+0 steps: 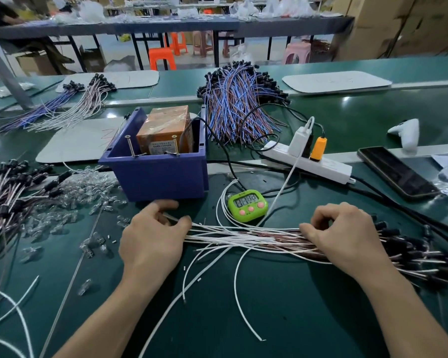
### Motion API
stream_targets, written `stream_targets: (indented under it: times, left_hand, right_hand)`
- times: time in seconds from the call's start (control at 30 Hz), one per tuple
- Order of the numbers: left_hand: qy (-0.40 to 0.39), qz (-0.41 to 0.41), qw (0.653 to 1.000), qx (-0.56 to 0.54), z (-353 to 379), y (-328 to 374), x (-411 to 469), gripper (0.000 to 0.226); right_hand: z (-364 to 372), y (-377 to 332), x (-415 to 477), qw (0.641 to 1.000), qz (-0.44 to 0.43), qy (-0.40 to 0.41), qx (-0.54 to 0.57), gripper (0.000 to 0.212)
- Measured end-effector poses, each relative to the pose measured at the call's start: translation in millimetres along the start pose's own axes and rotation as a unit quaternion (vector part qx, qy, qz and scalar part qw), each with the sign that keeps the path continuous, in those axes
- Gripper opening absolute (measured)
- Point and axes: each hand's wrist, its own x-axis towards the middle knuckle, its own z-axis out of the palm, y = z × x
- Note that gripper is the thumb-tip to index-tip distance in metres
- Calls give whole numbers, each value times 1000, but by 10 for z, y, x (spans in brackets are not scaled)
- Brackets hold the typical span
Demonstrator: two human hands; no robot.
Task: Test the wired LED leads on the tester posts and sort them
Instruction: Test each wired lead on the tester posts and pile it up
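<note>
Left hand [153, 239]: pinches the white ends of the leads [243, 237].
Right hand [344, 237]: curled fingers grip the same leads.
Leads: flat on the mat [295, 306], near the tester box [153, 177].
Posts [130, 147]: two screws on the box's front rim.

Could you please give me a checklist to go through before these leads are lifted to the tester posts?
1. Left hand pinches the free ends of the white-and-pink wired lead bundle: ok.
2. Right hand grips the bundle near its black caps: ok.
3. Two upright metal screw posts on the blue plastic bin unobstructed: ok.
4. Ends gathered evenly: not ok; loose white wires curl away toward the person.
5. Orange boxed transformer in the bin powered: cannot tell.
</note>
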Motion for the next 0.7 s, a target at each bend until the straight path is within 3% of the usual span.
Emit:
stream_targets:
  times: [0.1, 0.2, 0.3, 0.4, 0.47, 0.63, 0.7]
  left_hand:
    - [63, 65, 994, 55, -36, 12, -80, 56]
    - [90, 252, 960, 86, -37, 45, -214, 41]
    - [-51, 383, 917, 96, 103, 66, -325, 37]
    - [-174, 406, 890, 115, 252, 45, -371, 46]
    - [-178, 398, 893, 111, 285, 27, -351, 45]
    - [-182, 413, 890, 57, 268, 39, -305, 23]
    - [-160, 428, 887, 70, 271, 43, -323, 26]
  right_hand:
    - [-39, -24, -5, 1000, -9, -7, 7, 28]
    - [-16, -108, -54, 998, -48, 26, 15, 25]
    - [140, -274, -172, 993, -96, 20, 68, 16]
    - [351, -406, -264, 987, -136, -33, 81, 24]
    - [434, -466, -283, 982, -172, -52, 62, 32]
    - [479, -497, -286, 975, -204, -60, 62, 15]
    - [463, -499, -288, 975, -203, -63, 65, 14]
